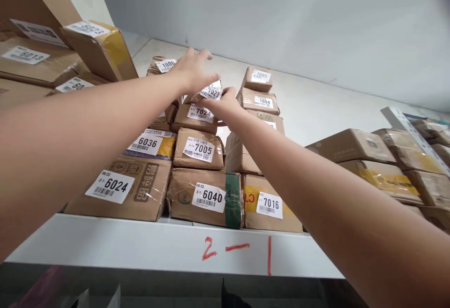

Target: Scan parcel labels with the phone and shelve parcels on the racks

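— Two hands up on the shelf (168,244), both at the same parcel: the small brown one labelled 1023 (212,92), top of the middle stack.

— Where does it sit exactly?

— On the 7024 parcel (197,116), which lies above the 7005 parcel (198,149) and the 6040 parcel (206,198) at the front edge. The left hand (191,70) lies over its top and far side, fingers spread and curled down onto it. The right hand (223,104) touches its near right corner, fingers bent against the label.

— Clamped on it?

— Both hands are on the parcel; whether it is lifted off the stack I cannot tell.

— Around it?

— The 1004 parcel (258,101) just to the right, the 1000 parcel (162,65) behind the left hand, the 6036 parcel (150,144) and the 6024 parcel (117,188) to the left, the 7016 parcel (269,203) front right. The red mark "2—1" (236,248) is on the shelf edge.
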`<state>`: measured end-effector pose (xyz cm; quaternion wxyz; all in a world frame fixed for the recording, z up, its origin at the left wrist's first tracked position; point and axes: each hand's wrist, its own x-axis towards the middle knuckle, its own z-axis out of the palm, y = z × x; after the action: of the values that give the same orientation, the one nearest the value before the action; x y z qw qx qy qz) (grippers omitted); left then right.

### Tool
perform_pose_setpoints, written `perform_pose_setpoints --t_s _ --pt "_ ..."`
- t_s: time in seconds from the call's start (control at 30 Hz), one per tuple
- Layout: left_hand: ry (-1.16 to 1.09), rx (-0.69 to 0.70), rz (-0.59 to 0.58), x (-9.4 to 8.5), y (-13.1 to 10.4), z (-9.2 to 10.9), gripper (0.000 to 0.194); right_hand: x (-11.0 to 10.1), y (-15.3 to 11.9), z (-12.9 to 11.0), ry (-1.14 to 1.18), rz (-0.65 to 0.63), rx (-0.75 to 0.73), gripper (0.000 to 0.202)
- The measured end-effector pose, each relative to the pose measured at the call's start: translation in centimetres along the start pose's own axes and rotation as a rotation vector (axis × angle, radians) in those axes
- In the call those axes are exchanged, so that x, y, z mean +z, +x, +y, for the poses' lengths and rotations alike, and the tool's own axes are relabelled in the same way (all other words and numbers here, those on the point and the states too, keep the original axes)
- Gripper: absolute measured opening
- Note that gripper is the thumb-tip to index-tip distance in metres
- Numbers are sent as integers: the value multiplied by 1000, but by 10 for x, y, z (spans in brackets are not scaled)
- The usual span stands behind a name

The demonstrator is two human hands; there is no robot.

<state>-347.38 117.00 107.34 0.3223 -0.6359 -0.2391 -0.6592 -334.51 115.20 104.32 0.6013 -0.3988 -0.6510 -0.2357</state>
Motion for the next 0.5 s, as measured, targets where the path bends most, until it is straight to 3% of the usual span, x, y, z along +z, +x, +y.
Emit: perform_pose_setpoints --t_s 0.17,0.27,0.37,0.5 --pt "-24 -42 -10 10 -5 10 58 1 1 -1 16 -38 -27 98" --pt "-22 -48 15 6 -13 14 58 -17 -10 0 -34 -62 -53 101" --pt "-46 -11 70 -3 -29 25 61 -60 -29 7 -107 -23 -73 89" --pt "-131 156 185 -10 -62 55 59 -147 -66 41 -231 147 -98 67"
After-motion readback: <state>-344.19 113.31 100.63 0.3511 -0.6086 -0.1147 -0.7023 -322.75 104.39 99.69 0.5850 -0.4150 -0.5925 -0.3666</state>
